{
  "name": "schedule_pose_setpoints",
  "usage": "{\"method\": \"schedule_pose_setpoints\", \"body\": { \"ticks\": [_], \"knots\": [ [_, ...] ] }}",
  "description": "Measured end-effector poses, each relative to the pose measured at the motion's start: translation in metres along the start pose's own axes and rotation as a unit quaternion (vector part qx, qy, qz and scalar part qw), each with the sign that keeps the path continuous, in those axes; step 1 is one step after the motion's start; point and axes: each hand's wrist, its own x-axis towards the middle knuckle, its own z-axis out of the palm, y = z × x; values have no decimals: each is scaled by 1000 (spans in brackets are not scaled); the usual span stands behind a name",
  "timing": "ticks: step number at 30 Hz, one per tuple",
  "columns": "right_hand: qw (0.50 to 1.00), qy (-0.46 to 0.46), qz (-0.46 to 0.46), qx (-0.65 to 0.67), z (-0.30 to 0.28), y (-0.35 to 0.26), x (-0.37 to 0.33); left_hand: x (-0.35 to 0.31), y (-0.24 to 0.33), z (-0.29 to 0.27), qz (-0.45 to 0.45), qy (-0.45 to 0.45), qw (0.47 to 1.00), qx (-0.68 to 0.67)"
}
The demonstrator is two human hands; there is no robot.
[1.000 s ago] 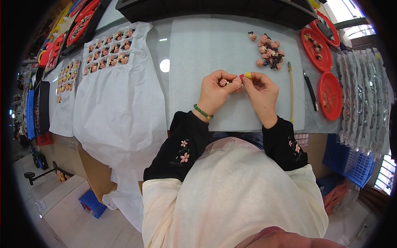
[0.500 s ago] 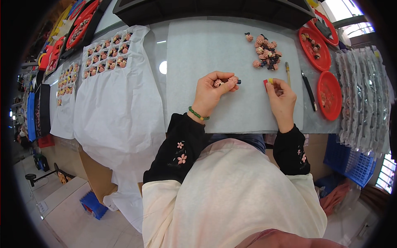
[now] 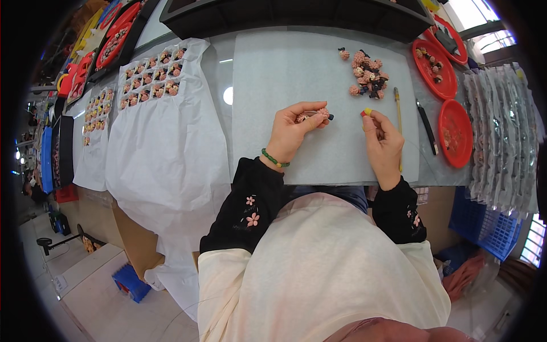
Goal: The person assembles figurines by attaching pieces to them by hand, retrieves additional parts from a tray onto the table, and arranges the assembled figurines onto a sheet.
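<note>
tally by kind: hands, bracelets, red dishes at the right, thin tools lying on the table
Hands, left hand and right hand: 2
Green bracelet: 1
Red dishes: 3
Thin tools, yellow stick and black pen-like tool: 2
Total: 8

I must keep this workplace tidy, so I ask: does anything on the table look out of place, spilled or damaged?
I see no clear spill or damage. One pink piece lies alone, just left of the bunched pile, and the white sheet droops over the near edge of the table instead of lying flat.
</note>
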Motion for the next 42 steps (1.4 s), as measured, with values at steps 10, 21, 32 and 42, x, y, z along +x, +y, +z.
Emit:
{"method": "schedule_pose_setpoints", "body": {
  "ticks": [10,21,32,42],
  "knots": [
    [992,-86,-24,94,18,-6,-9,2,4,4,-17,-9,999,32],
    [993,57,-16,105,-58,9,89,-1,6,7,-23,21,1000,1],
    [956,-233,19,175,-9,-5,61,6,6,1,52,66,996,11],
    [904,-268,113,315,29,-4,29,5,9,8,41,42,995,77]
  ]
}}
